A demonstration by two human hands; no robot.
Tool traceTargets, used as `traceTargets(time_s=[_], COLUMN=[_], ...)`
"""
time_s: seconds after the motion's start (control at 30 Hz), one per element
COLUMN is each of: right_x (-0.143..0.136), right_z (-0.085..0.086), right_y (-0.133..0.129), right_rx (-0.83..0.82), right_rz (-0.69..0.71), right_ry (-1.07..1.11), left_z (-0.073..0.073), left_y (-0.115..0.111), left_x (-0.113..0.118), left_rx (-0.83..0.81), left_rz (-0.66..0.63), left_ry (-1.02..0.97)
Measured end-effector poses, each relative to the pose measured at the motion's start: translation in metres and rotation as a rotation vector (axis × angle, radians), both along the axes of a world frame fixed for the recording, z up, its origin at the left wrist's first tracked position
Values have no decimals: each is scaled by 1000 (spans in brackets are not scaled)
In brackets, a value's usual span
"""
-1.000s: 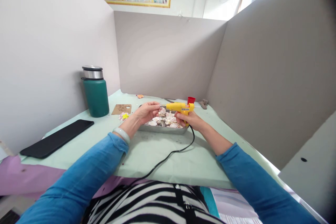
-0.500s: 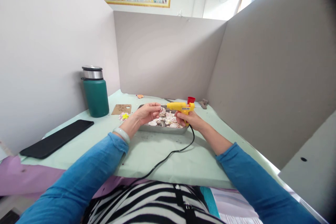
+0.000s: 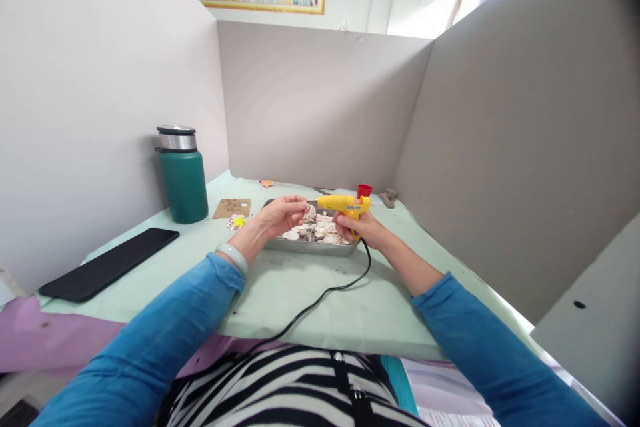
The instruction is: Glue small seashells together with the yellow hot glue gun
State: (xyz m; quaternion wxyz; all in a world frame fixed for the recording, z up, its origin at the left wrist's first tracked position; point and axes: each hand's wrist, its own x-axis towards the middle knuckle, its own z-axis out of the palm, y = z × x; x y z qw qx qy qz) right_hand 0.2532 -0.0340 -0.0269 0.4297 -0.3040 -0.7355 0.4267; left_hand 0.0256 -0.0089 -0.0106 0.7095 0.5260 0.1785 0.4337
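Observation:
My right hand (image 3: 364, 227) is wrapped round the handle of a yellow hot glue gun (image 3: 340, 203), whose nozzle points left. Its black cord (image 3: 320, 295) runs down from the handle over the table toward my lap. At the nozzle tip, my left hand (image 3: 285, 215) is pinched closed; whatever small thing sits between its fingertips is too small to make out. Below both hands stands a metal tray (image 3: 313, 248) holding many seashells (image 3: 320, 230). Its left end is partly hidden by my left hand.
On the left are a green bottle (image 3: 183, 183), a black flat case (image 3: 113, 263), a brown card (image 3: 231, 208) and a shell piece with a yellow star (image 3: 239, 221). Behind the tray are a red cup (image 3: 365, 191) and a grey-brown object (image 3: 388, 197). Grey partitions (image 3: 320, 100) enclose the table.

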Motion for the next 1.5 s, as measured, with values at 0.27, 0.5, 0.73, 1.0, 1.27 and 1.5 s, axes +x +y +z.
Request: traceTargets(time_s=[0.27, 0.5, 0.73, 1.0, 1.27, 1.5], right_x=[0, 1, 2, 1, 8, 9], right_z=[1, -1, -1, -1, 14, 23], right_y=[-1, 1, 2, 1, 0, 1], right_rx=[-7, -10, -15, -7, 127, 504], right_rz=[16, 14, 8, 17, -242, -536], right_ry=[-12, 14, 34, 20, -160, -941], left_z=[3, 1, -1, 4, 4, 6], left_y=[-1, 0, 2, -2, 7, 9], left_x=[0, -1, -1, -1, -6, -9], left_rx=[-4, -9, -5, -20, -133, -132], left_rz=[43, -9, -30, 51, 287, 378], left_ry=[-23, -9, 17, -19, 17, 5])
